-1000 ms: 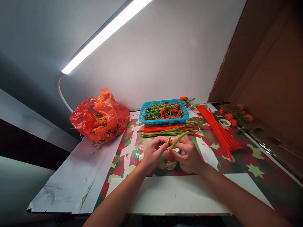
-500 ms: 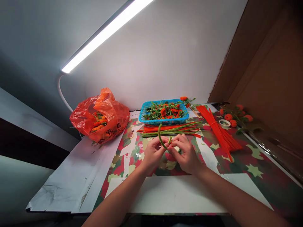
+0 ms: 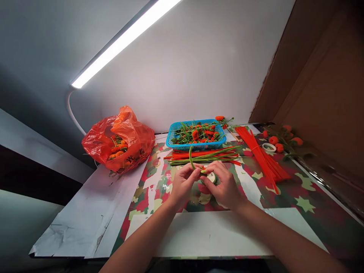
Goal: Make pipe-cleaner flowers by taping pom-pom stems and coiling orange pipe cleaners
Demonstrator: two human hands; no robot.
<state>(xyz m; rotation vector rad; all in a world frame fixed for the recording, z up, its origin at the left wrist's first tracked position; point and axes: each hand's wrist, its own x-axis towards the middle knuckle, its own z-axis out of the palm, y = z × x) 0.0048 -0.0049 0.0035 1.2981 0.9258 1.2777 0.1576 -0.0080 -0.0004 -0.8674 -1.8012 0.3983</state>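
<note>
Between my two hands is a green pipe cleaner [image 3: 191, 156], one end curving up above the fingers. My left hand [image 3: 183, 182] pinches it near its bend. The fingertips of my right hand [image 3: 223, 184] are closed on its other end, where a bit of orange-red shows; the fingers partly hide it. Just behind and under the right fingers lies a roll of tape [image 3: 211, 177], partly covered. Beyond the hands, red and green pipe cleaners [image 3: 204, 156] lie crosswise on the table.
A blue basket [image 3: 196, 146] holds orange flowers and green stems. At left stands a red plastic bag [image 3: 133, 140] with orange flowers. A bundle of red pipe cleaners [image 3: 264, 163], another tape roll [image 3: 269, 148] and finished flowers [image 3: 273, 140] are at right. A lamp [image 3: 122, 45] hangs above.
The short green end between my fingers has tipped from upright to nearly flat, pointing right. My right fingers have shifted slightly, showing more of the tape roll.
</note>
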